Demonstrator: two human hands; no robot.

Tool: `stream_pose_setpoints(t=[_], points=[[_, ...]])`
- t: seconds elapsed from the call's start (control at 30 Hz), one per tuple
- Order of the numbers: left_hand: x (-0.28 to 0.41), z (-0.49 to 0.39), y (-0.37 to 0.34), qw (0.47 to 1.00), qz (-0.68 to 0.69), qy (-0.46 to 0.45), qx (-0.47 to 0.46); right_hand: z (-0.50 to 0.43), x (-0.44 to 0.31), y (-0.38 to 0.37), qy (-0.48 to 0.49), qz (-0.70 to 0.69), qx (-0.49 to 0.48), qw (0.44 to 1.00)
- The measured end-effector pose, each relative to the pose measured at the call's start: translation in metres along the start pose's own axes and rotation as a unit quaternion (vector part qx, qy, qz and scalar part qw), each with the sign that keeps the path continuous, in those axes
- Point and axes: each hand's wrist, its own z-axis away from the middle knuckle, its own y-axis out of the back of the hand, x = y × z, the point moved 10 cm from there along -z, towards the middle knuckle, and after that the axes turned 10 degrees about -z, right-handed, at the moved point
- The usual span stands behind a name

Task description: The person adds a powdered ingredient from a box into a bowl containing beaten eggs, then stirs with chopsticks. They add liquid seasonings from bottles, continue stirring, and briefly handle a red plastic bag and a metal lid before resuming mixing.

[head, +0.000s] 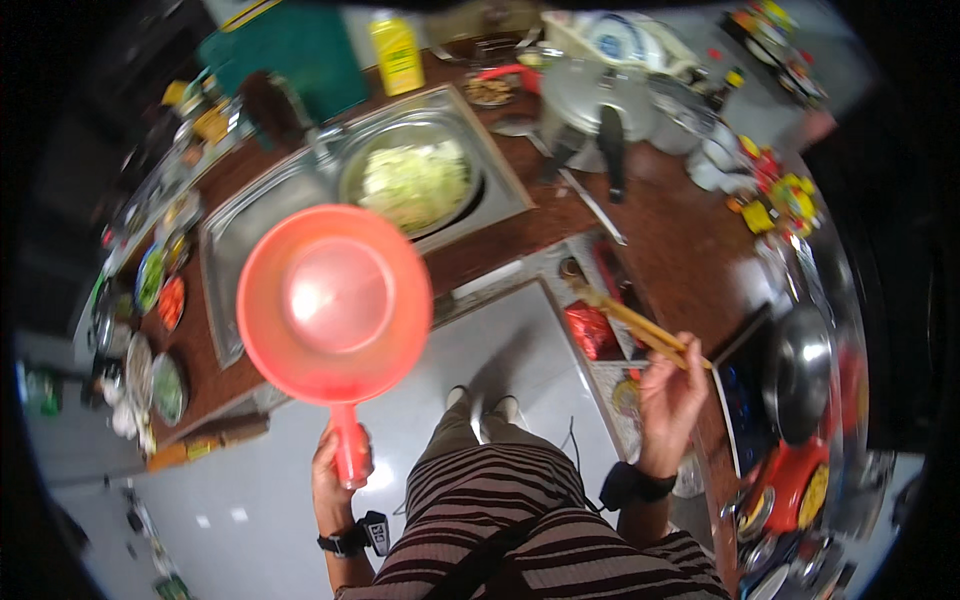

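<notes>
My left hand [327, 463] grips the handle of a coral-red plastic water dipper [337, 296], its wide bowl facing up. Nothing distinct shows inside the dipper, which hides part of the sink's left basin and the counter edge. Between the fingers of my right hand [671, 394] is a pair of wooden chopsticks [634, 319], held over the right-hand counter edge with the tips angled up and left. Beyond the dipper, shredded cabbage [416, 180] fills a round metal bowl [349, 180] in the right basin of the steel sink [495, 150].
At right, a dark wok [799, 375] sits on the cooktop [739, 405]. Knives [611, 150] and a glass lid [592, 90] lie on the brown counter [652, 217]. Small dishes of chopped red [172, 301] and green [151, 277] food stand left. Below is an open drawer [592, 322].
</notes>
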Motion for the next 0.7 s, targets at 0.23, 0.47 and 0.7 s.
stream_pose_setpoints(t=[0.23,0.47,0.7], points=[[-0.013,-0.051,-0.037,0.996,0.021,0.084,-0.031,0.025,-0.039,0.021,0.042,-0.02,0.034,0.998],[-0.033,-0.085,-0.107,0.986,-0.039,0.134,-0.087,0.041,-0.089,0.063,0.153,-0.037,0.124,0.98],[-0.041,-0.072,-0.122,0.966,-0.157,0.148,-0.138,0.031,-0.09,0.062,0.108,-0.005,0.104,0.989]])
